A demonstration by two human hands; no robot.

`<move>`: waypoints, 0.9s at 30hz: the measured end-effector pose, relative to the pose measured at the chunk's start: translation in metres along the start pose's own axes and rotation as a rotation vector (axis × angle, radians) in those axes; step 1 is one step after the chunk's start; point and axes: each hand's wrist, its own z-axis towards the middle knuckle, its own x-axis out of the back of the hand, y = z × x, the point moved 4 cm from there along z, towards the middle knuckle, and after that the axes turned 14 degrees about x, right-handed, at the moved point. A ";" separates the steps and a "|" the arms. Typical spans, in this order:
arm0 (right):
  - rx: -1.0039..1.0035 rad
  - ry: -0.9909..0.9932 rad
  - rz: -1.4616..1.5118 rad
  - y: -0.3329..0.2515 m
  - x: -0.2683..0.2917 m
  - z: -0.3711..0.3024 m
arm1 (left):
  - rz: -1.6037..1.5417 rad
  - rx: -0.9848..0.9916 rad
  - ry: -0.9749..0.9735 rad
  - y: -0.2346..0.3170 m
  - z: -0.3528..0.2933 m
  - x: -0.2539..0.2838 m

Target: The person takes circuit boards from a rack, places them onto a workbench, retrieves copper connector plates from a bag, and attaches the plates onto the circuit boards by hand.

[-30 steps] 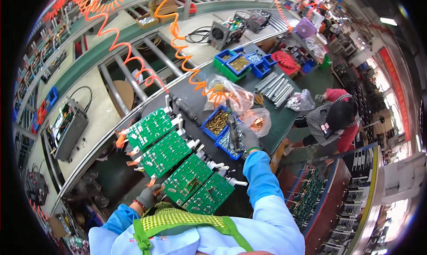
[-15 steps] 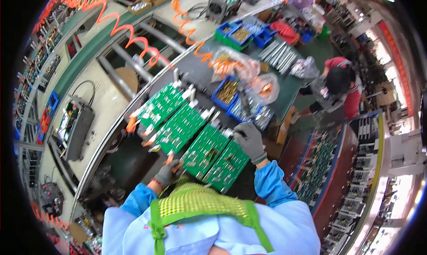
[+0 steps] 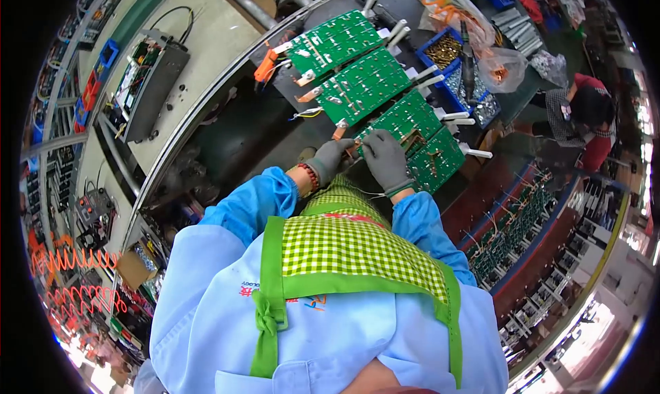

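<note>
Several green circuit boards (image 3: 363,85) lie side by side in a slanting row in front of me, with copper tabs (image 3: 339,131) along their near-left edge and white posts (image 3: 399,34) along the far one. Both hands wear grey gloves and meet at the near edge of the third board (image 3: 407,122). My left hand (image 3: 327,163) is closed at a copper-coloured piece there; what lies in its fingers is hidden. Close beside it, my right hand (image 3: 386,162) has its fingers bent together over the board's corner. Whatever it pinches cannot be made out.
Beyond the boards stand blue bins of brass-coloured fasteners (image 3: 443,50) and silver ones (image 3: 487,109), next to clear plastic bags (image 3: 502,70). An orange object (image 3: 265,68) sits left of the boards. A conveyor rail (image 3: 196,116) curves along the left. Another person (image 3: 584,116) is at the right.
My right hand has come from the boards' far edge, near the bins, to their near edge beside my left hand. The whole view has shifted, so the boards appear higher and farther right.
</note>
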 end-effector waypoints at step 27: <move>-0.336 -0.019 0.414 0.004 -0.007 0.002 | 0.028 -0.030 -0.012 0.004 0.010 0.007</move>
